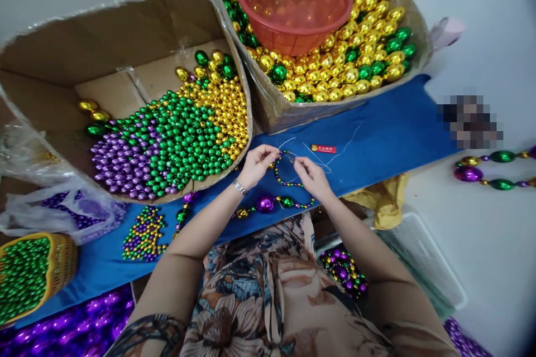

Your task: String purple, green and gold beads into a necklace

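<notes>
My left hand (258, 166), with a metal bracelet at the wrist, is closed in a pinch on the end of a bead string (288, 183). From there the small purple, green and gold beads loop down to larger beads, among them a purple ball (265, 203), along the table's near edge. My right hand (312, 176) is also pinched, its fingertips just right of the left ones; a small dark piece sticks out of them, too small to name. White thread (322, 166) trails over the blue cloth beside a red-and-yellow packet (324, 149), which looks like a lighter.
Two lined cardboard boxes (268, 117) of shiny beads stand behind my hands, one with a red plastic basket (295, 28) in it. Mixed small beads (144, 234) lie on the blue cloth (389, 128). A yellow basket (62, 262) holds green beads at left.
</notes>
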Demonstrator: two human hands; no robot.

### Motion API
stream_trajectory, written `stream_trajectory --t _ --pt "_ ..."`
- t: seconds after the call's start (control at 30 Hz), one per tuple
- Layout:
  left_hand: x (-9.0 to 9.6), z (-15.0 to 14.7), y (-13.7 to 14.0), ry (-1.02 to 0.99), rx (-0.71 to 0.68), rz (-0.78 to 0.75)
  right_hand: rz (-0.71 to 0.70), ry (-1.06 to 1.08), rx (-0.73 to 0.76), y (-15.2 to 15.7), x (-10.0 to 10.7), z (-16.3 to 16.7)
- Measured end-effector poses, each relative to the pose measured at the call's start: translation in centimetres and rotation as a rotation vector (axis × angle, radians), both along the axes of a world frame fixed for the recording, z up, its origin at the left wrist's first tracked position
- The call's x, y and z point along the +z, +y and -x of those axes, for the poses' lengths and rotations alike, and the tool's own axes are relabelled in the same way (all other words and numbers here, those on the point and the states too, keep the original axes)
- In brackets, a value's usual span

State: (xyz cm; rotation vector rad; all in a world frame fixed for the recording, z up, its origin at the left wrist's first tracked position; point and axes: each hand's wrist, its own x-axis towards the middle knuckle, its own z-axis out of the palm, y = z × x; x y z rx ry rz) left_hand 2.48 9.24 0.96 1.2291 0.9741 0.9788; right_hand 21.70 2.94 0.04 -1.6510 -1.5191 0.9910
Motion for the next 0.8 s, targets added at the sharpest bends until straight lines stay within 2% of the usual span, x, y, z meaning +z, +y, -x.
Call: stream_trajectory --t 0.3,0.43,0.5,0.57,0.63,0.7,0.8 --pt "0.0 0.2 -0.1 0.182 -0.044 -0.170 -0.060 0.085 0.012 1.0 0.2 1.8" --pt "-0.3 0.4 0.0 0.187 -0.021 -0.184 -0.105 0.044 -0.101 0.4 0.2 -0.5" --pt "-0.6 0.6 0.1 0.170 0.017 -0.171 -0.146 -0.102 -0.207 -0.2 0.1 -3.2" --pt "-0.8 0.7 0.3 0.149 0.062 -0.158 -0.175 -0.358 -0.305 -1.1 -0.4 -6.5" --pt "-0.9 0.7 0.4 0.132 0.095 -0.150 -0.096 -0.629 -0.382 -2.1 -1.2 -9.6" --pt "-1.0 0.6 0.4 0.122 0.110 -0.148 0.041 -0.828 -0.418 -3.0 -2.1 -11.8" --pt "-1.2 0.4 0.3 0.117 0.105 -0.156 0.168 -1.000 -0.373 -3.8 -2.8 -13.0"
